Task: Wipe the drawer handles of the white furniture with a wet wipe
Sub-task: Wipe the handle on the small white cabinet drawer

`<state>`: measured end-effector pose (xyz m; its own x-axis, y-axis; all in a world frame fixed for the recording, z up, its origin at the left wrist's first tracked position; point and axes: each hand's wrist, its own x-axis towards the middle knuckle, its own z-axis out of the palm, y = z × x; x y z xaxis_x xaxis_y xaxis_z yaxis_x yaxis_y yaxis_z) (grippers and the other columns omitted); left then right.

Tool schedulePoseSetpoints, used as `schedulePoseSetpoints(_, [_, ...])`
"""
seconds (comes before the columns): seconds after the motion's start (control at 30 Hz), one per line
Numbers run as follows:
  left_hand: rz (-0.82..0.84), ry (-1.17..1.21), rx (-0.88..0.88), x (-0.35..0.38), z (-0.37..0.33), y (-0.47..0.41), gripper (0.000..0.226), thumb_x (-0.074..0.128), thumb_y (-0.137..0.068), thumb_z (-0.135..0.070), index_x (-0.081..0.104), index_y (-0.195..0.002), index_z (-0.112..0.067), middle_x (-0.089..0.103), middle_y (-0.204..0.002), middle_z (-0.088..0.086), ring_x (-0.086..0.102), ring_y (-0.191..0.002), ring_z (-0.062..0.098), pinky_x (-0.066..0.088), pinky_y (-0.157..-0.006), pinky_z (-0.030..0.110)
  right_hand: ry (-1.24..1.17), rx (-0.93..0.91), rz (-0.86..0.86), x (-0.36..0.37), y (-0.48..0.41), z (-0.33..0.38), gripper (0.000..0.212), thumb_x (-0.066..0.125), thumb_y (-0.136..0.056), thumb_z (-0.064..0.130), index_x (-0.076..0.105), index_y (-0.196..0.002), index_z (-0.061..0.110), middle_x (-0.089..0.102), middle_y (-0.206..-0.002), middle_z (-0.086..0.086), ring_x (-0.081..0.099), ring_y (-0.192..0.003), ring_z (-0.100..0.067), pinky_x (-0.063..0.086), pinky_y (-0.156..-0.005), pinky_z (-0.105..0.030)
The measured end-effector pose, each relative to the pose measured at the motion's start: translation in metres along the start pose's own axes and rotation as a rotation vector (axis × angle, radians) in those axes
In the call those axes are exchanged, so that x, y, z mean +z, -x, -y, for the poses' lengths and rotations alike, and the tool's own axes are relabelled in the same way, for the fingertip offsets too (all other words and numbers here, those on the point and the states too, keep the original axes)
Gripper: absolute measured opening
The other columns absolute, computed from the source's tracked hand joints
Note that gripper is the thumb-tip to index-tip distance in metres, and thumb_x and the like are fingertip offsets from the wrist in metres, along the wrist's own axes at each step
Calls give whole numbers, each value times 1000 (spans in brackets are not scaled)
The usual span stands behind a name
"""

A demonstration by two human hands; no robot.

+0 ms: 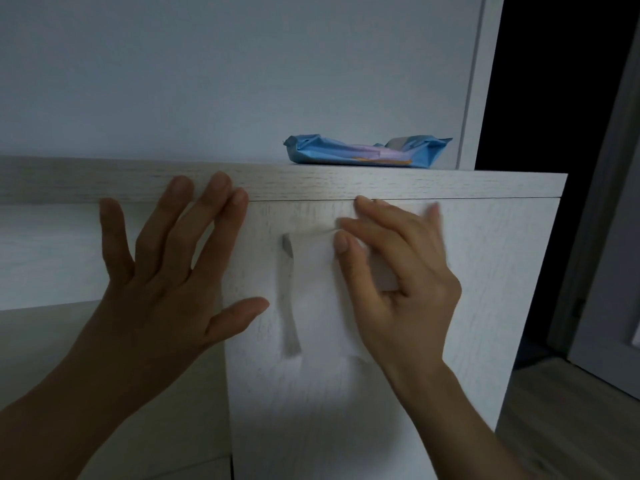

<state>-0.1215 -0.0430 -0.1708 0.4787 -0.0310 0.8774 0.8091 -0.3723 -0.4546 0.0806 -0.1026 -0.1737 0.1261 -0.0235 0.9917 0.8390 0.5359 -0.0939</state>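
A dim room is seen, with a pale wall behind the white furniture and a dark doorway to the right of it. On the furniture's top, towards the back and right, a blue wipe pack is laid flat; its flap appears to be lifted, though what remains inside cannot be made out.

On the front panel, a wet wipe is draped over the vertical drawer handle, so that only the handle's left edge is left showing as a grey strip. The wipe is pinned there by the right hand, whose fingers are curled and spread loosely over the sheet's upper part; the sheet is pressed against the handle rather than tightly pinched, presumably so that it can be slid along the bar. The hand's outer edge is blurred.

The left hand is held open with fingers splayed, nothing being gripped, its fingertips at the top board's front edge. Steadying seems the purpose, but actual contact with the panel cannot be confirmed.
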Motion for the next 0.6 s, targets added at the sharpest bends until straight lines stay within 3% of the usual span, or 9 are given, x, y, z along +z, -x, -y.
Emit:
schedulePoseSetpoints(0.07, [-4, -4, -2, 0, 0, 0, 82, 35, -101, -60, 14, -157, -4, 18, -156, 16, -2, -153, 21, -7, -120, 50, 9, 30, -1, -1, 0, 1, 22, 47, -96, 41, 63, -101, 25, 60, -111, 9, 55, -110, -6, 22, -114, -59])
schedulePoseSetpoints(0.2, [-15, -21, -4, -1, -1, 1, 84, 39, -99, -59, 17, -156, -3, 21, -155, 18, -1, -153, 22, -7, -121, 49, 24, 89, 9, -3, 3, 6, 23, 52, -92, 36, 68, -100, 21, 65, -114, 4, 56, -110, -10, 29, -110, -61])
schedulePoseSetpoints(0.27, [-17, -25, -6, -1, -1, 1, 83, 39, -99, -59, 17, -156, -3, 21, -156, 17, 0, -153, 22, -5, -120, 50, 56, 98, 27, -2, 5, 11, 27, 51, -93, 34, 70, -103, 17, 61, -118, 7, 54, -115, -11, 37, -106, -57])
schedulePoseSetpoints(0.33, [-11, -26, -5, -1, -1, 1, 83, 38, -99, -59, 16, -157, -3, 20, -156, 17, 0, -153, 22, -5, -120, 51, 91, 82, 53, -2, 8, 11, 29, 50, -94, 30, 69, -108, 14, 53, -122, 11, 48, -123, -11, 38, -109, -45])
schedulePoseSetpoints(0.4, [-1, -25, -2, -2, -1, 1, 83, 38, -100, -60, 15, -157, -3, 21, -156, 18, 0, -153, 23, -6, -121, 50, 124, 28, 85, -3, 7, 8, 31, 46, -97, 30, 68, -111, 13, 54, -125, 9, 43, -128, -11, 28, -115, -37])
schedulePoseSetpoints(0.47, [5, -19, -3, -2, -1, 0, 81, 35, -101, -59, 15, -157, -3, 20, -156, 18, 0, -153, 23, -7, -120, 50, 159, -57, 113, 1, 4, 9, 36, 41, -101, 32, 68, -114, 12, 60, -128, 1, 46, -129, -15, 22, -118, -37])
schedulePoseSetpoints(0.6, [25, -8, -20, -4, -2, 1, 92, 49, -89, -55, 13, -158, -5, 18, -158, 14, -3, -153, 20, -9, -120, 49, 217, -328, 143, 7, -2, 7, 34, 44, -102, 34, 66, -119, 15, 64, -124, -2, 58, -121, -19, 35, -109, -41])
